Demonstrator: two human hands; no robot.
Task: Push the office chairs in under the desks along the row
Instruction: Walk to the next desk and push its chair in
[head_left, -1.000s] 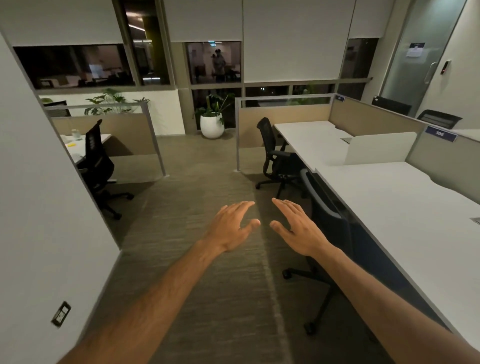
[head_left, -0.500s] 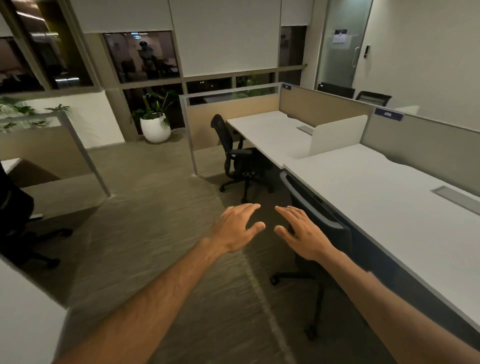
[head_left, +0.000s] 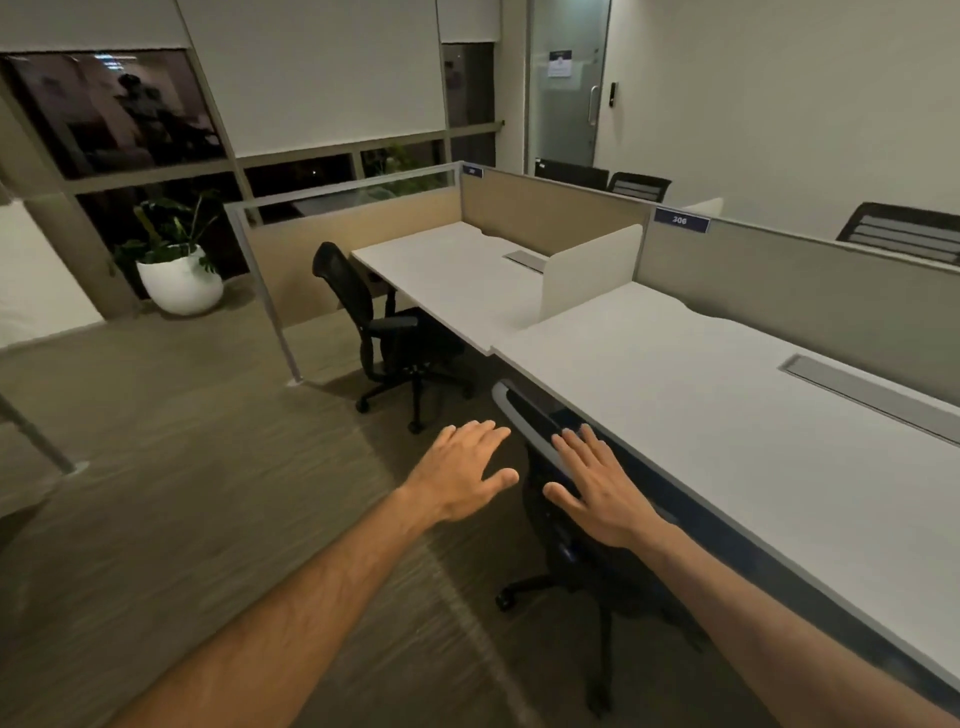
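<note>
A dark blue office chair (head_left: 524, 415) with a grey-rimmed back stands pushed close against the near white desk (head_left: 727, 415), its wheeled base on the carpet below. My right hand (head_left: 597, 486) is open, fingers spread, right at the chair's back; whether it touches is unclear. My left hand (head_left: 462, 475) hovers open just left of the chair, holding nothing. Farther along the row, a black mesh chair (head_left: 384, 332) stands partly out from the far white desk (head_left: 457, 275), turned sideways.
Beige partition panels (head_left: 779, 280) run behind the desks, with a white divider (head_left: 587, 270) between them. A metal partition post (head_left: 265, 291) stands left of the black chair. A white planter (head_left: 179, 283) sits by the window. Open carpet lies to the left.
The view has swung right and closer to the desks. Both hands have moved forward toward the blue chair's back, fingers spreading wider.
</note>
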